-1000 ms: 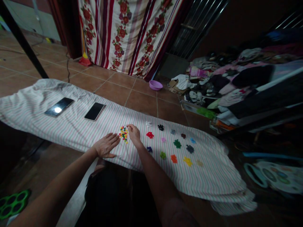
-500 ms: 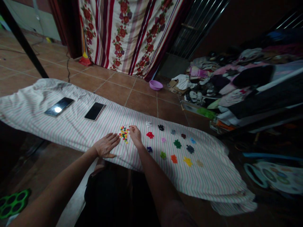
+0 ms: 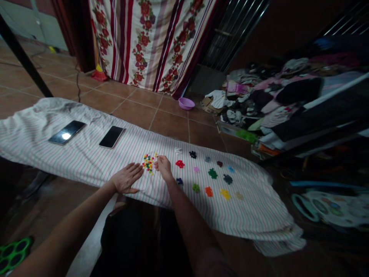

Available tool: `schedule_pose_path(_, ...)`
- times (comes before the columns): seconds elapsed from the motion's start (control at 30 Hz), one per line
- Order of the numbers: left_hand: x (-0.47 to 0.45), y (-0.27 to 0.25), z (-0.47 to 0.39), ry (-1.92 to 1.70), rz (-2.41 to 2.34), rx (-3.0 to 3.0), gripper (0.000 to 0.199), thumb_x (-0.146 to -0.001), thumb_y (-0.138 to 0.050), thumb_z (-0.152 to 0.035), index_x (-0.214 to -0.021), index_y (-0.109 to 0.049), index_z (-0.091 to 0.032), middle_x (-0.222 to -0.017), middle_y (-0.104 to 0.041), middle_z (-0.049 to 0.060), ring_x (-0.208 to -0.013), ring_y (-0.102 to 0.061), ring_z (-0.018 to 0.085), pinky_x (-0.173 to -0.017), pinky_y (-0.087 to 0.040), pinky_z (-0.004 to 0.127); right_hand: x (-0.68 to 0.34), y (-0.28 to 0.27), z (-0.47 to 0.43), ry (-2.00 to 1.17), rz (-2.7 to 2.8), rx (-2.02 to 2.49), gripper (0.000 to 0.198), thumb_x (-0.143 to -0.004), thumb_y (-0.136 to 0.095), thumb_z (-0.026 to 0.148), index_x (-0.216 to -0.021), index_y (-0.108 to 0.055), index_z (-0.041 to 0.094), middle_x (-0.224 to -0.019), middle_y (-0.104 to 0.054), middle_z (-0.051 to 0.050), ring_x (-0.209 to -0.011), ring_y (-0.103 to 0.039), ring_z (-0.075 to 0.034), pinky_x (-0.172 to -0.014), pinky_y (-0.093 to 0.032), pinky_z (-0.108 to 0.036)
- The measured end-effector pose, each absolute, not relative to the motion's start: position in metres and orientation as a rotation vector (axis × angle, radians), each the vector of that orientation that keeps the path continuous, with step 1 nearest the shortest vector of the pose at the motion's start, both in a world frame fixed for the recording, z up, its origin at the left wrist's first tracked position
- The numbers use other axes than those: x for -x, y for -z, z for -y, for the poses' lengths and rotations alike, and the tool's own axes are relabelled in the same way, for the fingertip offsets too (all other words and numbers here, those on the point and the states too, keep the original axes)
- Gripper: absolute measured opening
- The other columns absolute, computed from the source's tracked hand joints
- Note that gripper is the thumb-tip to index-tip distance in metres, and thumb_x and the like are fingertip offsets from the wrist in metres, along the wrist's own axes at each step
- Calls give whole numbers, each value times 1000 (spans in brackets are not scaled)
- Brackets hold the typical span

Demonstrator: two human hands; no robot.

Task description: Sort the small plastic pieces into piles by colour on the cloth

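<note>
A mixed pile of small red, yellow and green pieces (image 3: 148,164) lies on the striped cloth (image 3: 127,152). My left hand (image 3: 127,178) rests flat just left of the pile, fingers stretched out. At the pile's right edge is my right hand (image 3: 163,166), its fingertips pinched together; what they hold, if anything, is too small to make out. Single-colour heaps of the same sort of pieces sit to the right, among them red (image 3: 180,164), dark green (image 3: 212,173), orange (image 3: 209,191), yellow (image 3: 225,194) and black (image 3: 193,154).
Two phones, one with a bright reflection (image 3: 67,132) and another dark one (image 3: 112,137), lie on the cloth at left. Beyond it, a purple basin (image 3: 186,103) stands on the tiled floor. Clothes (image 3: 259,96) are heaped at right; a floral curtain (image 3: 144,42) hangs behind.
The whole view has shifted slightly. My right hand stays pinched beside the pile, its fingertips slightly lower, and a yellow piece now shows just above them. My left hand stays flat.
</note>
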State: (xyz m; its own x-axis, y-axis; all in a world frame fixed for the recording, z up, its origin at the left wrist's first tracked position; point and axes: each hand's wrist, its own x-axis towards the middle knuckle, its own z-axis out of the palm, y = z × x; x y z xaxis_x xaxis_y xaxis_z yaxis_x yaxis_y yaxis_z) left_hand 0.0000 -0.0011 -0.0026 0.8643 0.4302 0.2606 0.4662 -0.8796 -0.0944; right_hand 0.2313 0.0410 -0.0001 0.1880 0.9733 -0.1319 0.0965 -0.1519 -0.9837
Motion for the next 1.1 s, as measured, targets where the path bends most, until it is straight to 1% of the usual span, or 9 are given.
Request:
schedule_pose_path(0.13,0,3,0,373,689,2895,80,-89,-47,-64,-140,-44,-1,-139,-49,28,-130,-44,42,-105,-36,56,-227,1,-36,-1077,1019,1522,15,-87,-51,36,-89,-55,22,-62,-64,4,-49,-60,-10,-45,-45,-18)
schedule_pose_path(0.27,0,2,0,399,692,2899,80,-90,-45,-64,-140,-44,-3,-139,-49,28,-130,-44,41,-105,-36,56,-227,5,-32,-1047,957,1480,12,-87,-53,32,-90,-55,21,-62,-65,4,-54,-64,-11,-48,-49,-20)
schedule_pose_path(0.37,1,3,1,433,674,2887,79,-90,-43,-65,-140,-45,-4,-138,-50,27,-130,-45,41,-106,-36,55,-228,5,-30,-1101,886,1454,11,-85,-57,32,-86,-55,21,-62,-66,3,-54,-66,-12,-49,-52,-22)
schedule_pose_path(0.5,2,5,0,460,664,2844,74,-91,-44,-61,-138,-47,-3,-138,-50,27,-129,-46,40,-106,-36,52,-229,-1,-28,-1205,809,1372,17,-83,-64,35,-80,-55,21,-64,-68,1,-56,-68,-13,-54,-56,-24)
schedule_pose_path(0.67,1,6,0,442,659,2825,74,-90,-44,-62,-137,-49,-5,-138,-51,25,-128,-47,39,-106,-35,51,-232,-9,-23,-1276,753,1306,23,-78,-70,38,-80,-57,19,-72,-70,-2,-61,-70,-14,-58,-56,-25)
schedule_pose_path(0.9,1,6,0,419,681,2843,75,-89,-47,-62,-137,-49,-5,-137,-51,26,-128,-47,39,-106,-36,51,-248,-17,-14,-1276,809,1260,33,-64,-77,40,-83,-61,19,-74,-70,-1,-64,-68,-14,-59,-52,-24)
schedule_pose_path(1.1,2,6,-1,448,666,2842,75,-89,-47,-62,-138,-49,-4,-138,-51,26,-128,-47,39,-106,-37,51,-258,-25,-11,-1240,859,1247,32,-63,-74,41,-83,-60,20,-80,-70,-2,-67,-66,-13,-59,-48,-24)
